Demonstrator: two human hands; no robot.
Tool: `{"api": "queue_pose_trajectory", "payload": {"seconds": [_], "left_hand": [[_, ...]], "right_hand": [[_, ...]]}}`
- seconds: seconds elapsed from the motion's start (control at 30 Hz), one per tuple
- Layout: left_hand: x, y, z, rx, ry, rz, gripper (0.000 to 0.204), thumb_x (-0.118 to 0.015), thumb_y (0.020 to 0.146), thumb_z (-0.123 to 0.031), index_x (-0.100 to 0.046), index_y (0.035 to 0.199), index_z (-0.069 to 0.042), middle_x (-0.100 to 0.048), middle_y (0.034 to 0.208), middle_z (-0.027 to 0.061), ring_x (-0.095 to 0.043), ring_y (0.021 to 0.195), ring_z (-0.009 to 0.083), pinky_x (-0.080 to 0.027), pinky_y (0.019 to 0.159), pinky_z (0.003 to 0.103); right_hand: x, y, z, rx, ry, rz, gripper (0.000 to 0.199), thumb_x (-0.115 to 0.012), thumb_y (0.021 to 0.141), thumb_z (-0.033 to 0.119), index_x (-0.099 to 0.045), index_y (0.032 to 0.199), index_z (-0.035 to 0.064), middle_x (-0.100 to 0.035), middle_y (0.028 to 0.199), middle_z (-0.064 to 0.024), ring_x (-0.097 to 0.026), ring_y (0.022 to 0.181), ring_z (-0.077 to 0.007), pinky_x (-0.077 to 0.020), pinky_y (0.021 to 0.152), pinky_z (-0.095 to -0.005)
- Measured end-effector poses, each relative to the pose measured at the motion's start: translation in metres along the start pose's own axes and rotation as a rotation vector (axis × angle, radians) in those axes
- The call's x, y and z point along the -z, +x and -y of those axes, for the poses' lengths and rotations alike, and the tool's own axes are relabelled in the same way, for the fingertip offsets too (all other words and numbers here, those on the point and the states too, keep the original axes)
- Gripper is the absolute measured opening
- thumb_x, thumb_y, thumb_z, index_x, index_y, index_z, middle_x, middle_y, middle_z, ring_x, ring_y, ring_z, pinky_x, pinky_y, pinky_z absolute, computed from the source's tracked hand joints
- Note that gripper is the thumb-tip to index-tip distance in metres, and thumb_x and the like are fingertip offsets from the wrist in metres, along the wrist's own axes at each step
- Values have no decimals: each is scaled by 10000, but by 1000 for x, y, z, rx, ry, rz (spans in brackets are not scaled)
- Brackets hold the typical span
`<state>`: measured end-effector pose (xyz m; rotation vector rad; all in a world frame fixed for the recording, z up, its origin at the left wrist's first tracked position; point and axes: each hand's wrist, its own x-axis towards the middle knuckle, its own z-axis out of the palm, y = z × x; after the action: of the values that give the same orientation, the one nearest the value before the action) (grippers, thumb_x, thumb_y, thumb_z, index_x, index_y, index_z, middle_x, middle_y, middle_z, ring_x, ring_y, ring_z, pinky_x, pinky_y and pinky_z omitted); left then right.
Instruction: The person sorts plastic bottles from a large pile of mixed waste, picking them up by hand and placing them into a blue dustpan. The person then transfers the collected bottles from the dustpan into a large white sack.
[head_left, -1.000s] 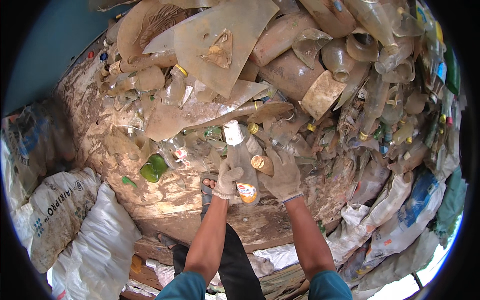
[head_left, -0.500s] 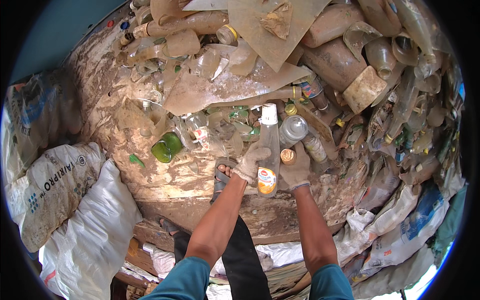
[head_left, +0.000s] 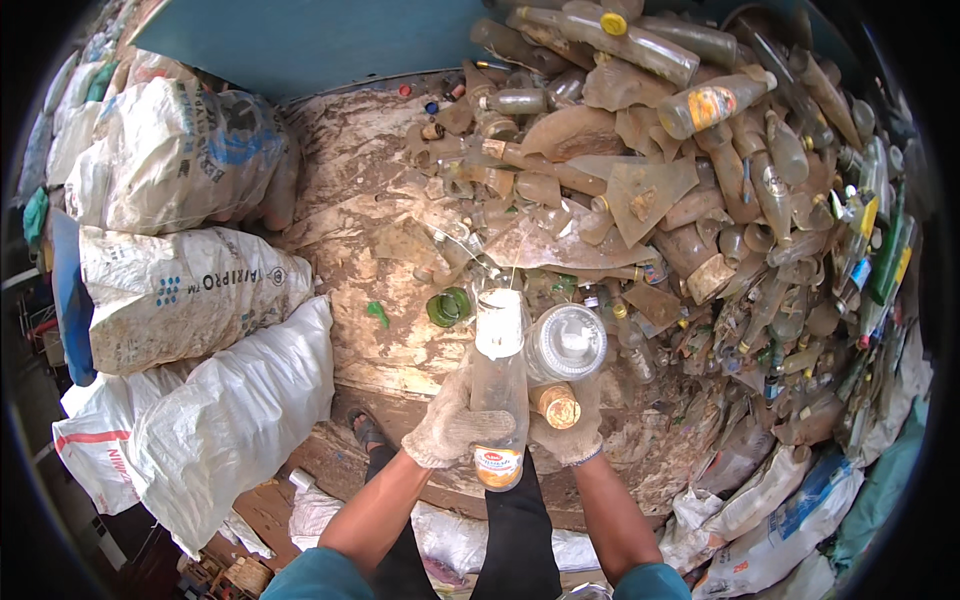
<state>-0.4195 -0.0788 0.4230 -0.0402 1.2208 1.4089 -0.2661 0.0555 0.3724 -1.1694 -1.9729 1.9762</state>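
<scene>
My left hand (head_left: 445,425), in a pale knitted glove, is closed around a clear glass bottle (head_left: 500,395) with a white top and an orange-and-white label low on its side. Close beside it, my right hand (head_left: 575,435), also gloved, is closed on a small gold-capped bottle (head_left: 557,406). A clear round glass container (head_left: 567,345) stands out above that cap, its ridged round end facing me; it seems to be in the same grip, though the fingers are mostly hidden. Left of the bottle lies a broken green glass piece (head_left: 449,307) on the worn boards.
A large heap of dirty bottles and sharp broken glass (head_left: 640,200) fills the far and right side. Stuffed white sacks (head_left: 200,300) line the left, and more sacks (head_left: 780,520) lie at lower right. A small green shard (head_left: 377,314) rests on the boards (head_left: 350,230).
My view has swung up and left, showing more of the sacks and heap. Both hands have lifted the glass items closer to me, still gripping them.
</scene>
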Motion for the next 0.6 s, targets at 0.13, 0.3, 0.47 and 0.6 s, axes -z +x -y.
{"api": "queue_pose_trajectory", "payload": {"seconds": [0.13,0.3,0.47,0.6], "left_hand": [[37,-118,-180,-186,620,-49,820,-929,644,-286,-630,1358,-18,-564,1388,144,-544,1307,290,-455,1080,432],[91,-348,-336,-316,1079,-332,787,-918,641,-410,-697,1285,-14,-540,1442,195,-499,1359,327,-387,1141,459],[185,-536,-372,-501,1036,-534,832,-872,661,-564,-709,1224,27,-566,1397,256,-594,1223,409,-437,1087,450],[288,-606,-303,-547,655,-635,819,-881,676,-465,-677,1293,33,-599,1376,187,-592,1229,363,-467,1065,459]], "right_hand": [[-135,-22,91,-64,343,127,821,-883,698,224,-526,1421,66,-670,1261,-163,-644,1172,-356,-498,1004,-470],[-341,-92,230,94,386,332,833,-876,716,232,-507,1443,59,-669,1276,-170,-643,1194,-346,-497,1022,-465],[-536,-181,339,263,344,423,846,-869,734,240,-489,1466,53,-668,1292,-178,-642,1215,-336,-495,1040,-460],[-602,-236,351,398,205,503,856,-863,748,247,-474,1484,47,-667,1304,-183,-642,1232,-328,-494,1054,-457]]}}
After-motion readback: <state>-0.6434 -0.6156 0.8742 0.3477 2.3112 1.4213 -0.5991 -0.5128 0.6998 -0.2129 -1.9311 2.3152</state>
